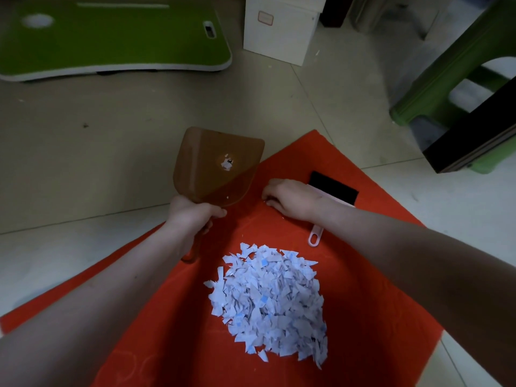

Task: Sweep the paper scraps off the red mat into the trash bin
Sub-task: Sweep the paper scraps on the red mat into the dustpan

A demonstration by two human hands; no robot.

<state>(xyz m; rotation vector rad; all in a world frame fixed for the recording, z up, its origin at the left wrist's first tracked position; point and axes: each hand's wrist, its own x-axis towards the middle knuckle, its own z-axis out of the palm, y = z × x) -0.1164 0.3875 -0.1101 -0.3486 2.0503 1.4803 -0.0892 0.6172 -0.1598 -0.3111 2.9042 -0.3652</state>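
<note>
A heap of white and pale blue paper scraps (268,303) lies in the middle of the red mat (377,247) on the floor. My left hand (192,216) grips the handle of a brown see-through dustpan (217,166) and holds it tilted up over the mat's far left edge; a few scraps sit inside it. My right hand (290,201) rests on the mat beyond the heap, its fingertips curled down by a tiny white speck. A brush (332,188) with black bristles and a pink handle lies under that wrist. No trash bin is identifiable.
A green lap table (111,37) lies on the tiled floor at the far left. A white box (279,29) stands at the back centre. A green plastic stool (446,79) and a dark board (474,141) stand at the right.
</note>
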